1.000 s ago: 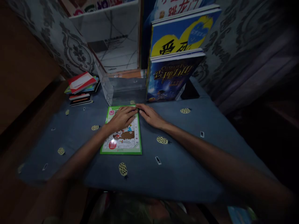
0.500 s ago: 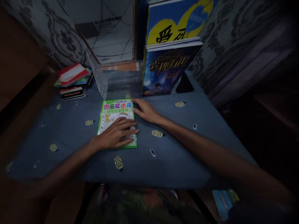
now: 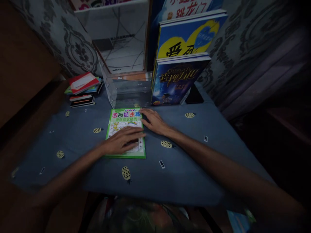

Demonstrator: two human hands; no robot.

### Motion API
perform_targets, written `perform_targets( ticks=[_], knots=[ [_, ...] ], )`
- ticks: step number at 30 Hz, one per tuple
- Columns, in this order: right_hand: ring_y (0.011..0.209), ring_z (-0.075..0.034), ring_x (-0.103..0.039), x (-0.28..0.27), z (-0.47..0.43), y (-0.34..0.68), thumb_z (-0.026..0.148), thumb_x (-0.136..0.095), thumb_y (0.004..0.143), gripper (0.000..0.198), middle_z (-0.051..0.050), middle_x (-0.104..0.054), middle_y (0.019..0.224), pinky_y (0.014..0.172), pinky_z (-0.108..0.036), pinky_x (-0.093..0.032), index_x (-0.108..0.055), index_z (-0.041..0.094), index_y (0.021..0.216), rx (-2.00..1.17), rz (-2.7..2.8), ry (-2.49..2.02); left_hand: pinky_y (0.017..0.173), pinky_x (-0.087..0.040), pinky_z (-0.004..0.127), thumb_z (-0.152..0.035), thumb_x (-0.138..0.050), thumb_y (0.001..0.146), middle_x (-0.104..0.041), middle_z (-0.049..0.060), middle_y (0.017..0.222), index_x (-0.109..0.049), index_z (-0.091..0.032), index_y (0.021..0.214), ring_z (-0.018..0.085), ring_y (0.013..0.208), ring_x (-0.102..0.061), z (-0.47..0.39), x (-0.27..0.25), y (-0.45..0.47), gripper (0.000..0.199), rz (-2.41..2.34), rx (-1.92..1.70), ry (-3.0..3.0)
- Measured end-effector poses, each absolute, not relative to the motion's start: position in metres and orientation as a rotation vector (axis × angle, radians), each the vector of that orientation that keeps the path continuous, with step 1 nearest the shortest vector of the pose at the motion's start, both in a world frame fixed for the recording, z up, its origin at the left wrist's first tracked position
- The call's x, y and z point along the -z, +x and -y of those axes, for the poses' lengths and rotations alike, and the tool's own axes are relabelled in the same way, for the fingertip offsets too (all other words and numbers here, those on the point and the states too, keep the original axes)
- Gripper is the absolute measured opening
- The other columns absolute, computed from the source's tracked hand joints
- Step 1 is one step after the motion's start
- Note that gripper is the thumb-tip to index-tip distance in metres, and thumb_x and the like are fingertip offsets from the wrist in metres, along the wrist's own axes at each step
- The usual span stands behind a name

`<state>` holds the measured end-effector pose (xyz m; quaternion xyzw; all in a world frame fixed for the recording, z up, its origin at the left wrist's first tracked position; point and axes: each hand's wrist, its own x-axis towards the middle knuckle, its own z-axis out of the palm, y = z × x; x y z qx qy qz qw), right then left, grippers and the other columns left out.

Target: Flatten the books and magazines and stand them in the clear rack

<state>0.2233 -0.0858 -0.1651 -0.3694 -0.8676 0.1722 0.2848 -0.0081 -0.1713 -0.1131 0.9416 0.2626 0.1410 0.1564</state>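
A thin picture book (image 3: 125,119) with a green border and Chinese lettering lies closed on the cloth-covered table. Over its lower half my left hand (image 3: 122,139) is spread, fingers stretched to the right and a little blurred. Whether that palm presses on the cover or hovers just above it, I cannot tell. At the book's upper right corner rests my right hand (image 3: 155,121), its fingertips touching the edge and its thumb apart from the forefinger. Neither hand is closed around anything.
Behind the book stands a clear acrylic rack (image 3: 131,94) holding large books. A dark blue book (image 3: 178,81) and a yellow-and-blue book (image 3: 187,38) stand upright at right, beside a dark flat object (image 3: 193,94). Several small books (image 3: 84,83) are stacked at left on the patterned tablecloth (image 3: 187,174).
The view has tilted up, so the table and books sit lower and slightly right. My left hand's fingers have drawn closer together and are blurred. My right hand stays at the book's corner.
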Motion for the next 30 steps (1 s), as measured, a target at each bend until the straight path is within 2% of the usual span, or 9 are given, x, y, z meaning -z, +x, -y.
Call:
perform_targets(
  ticks=[4,7,11,14,18,24,30],
  knots=[
    [0.14,-0.031,-0.047,0.161,0.09,0.222,0.033,-0.049,0.096,0.046,-0.016,-0.055,0.148,0.112,-0.054,-0.04,-0.057,0.015,0.137,-0.404,2.376,-1.012,0.114,-0.041,0.049,-0.035,-0.044,0.104,-0.052,0.013,0.15,-0.053,-0.021,0.142,0.025,0.14,-0.048,0.122,0.125,-0.036,0.042,-0.998,-0.53,2.686],
    [0.144,-0.033,-0.043,0.152,0.097,0.221,0.034,-0.053,0.094,0.047,-0.017,-0.055,0.149,0.113,-0.057,-0.037,-0.059,0.014,0.136,-0.307,2.437,-1.044,0.112,-0.043,0.048,-0.031,-0.043,0.102,-0.059,0.014,0.143,-0.058,-0.018,0.138,0.025,0.133,-0.055,0.091,0.134,-0.054,0.04,-1.077,-0.628,2.63],
    [0.136,-0.03,-0.052,0.14,0.11,0.212,0.027,-0.051,0.094,0.04,-0.015,-0.063,0.14,0.116,-0.057,-0.035,-0.064,0.016,0.131,-0.179,2.53,-0.984,0.108,-0.047,0.045,-0.024,-0.044,0.1,-0.068,0.011,0.132,-0.066,-0.019,0.127,0.023,0.122,-0.063,0.074,0.142,-0.061,0.036,-1.07,-0.741,2.567],
    [0.132,-0.029,-0.057,0.132,0.125,0.191,0.023,-0.051,0.094,0.038,-0.015,-0.065,0.137,0.114,-0.054,-0.039,-0.066,0.014,0.128,-0.206,2.618,-0.887,0.106,-0.047,0.045,-0.022,-0.045,0.099,-0.069,0.01,0.131,-0.067,-0.02,0.127,0.023,0.122,-0.063,0.073,0.146,-0.061,0.036,-1.06,-0.782,2.558],
    [0.14,-0.029,-0.05,0.124,0.155,0.149,0.025,-0.05,0.098,0.042,-0.018,-0.061,0.142,0.117,-0.049,-0.038,-0.061,0.008,0.134,-0.324,2.74,-0.684,0.105,-0.048,0.045,-0.022,-0.045,0.099,-0.069,0.011,0.131,-0.067,-0.02,0.127,0.023,0.121,-0.063,0.072,0.15,-0.061,0.035,-1.049,-0.813,2.561],
    [0.147,-0.026,-0.039,0.12,0.192,0.123,0.022,-0.045,0.103,0.04,-0.012,-0.051,0.153,0.122,-0.051,-0.029,-0.056,0.018,0.141,-0.459,2.896,-0.221,0.106,-0.048,0.044,-0.019,-0.044,0.099,-0.067,0.01,0.133,-0.066,-0.02,0.129,0.022,0.122,-0.062,0.073,0.148,-0.061,0.037,-1.065,-0.767,2.592],
    [0.149,-0.025,-0.036,0.124,0.203,0.137,0.022,-0.048,0.102,0.042,-0.008,-0.049,0.155,0.123,-0.053,-0.029,-0.052,0.024,0.144,-0.492,2.885,-0.241,0.107,-0.046,0.047,-0.019,-0.044,0.099,-0.066,0.009,0.136,-0.064,-0.021,0.13,0.022,0.124,-0.061,0.075,0.148,-0.06,0.037,-1.114,-0.731,2.588]
  ],
)
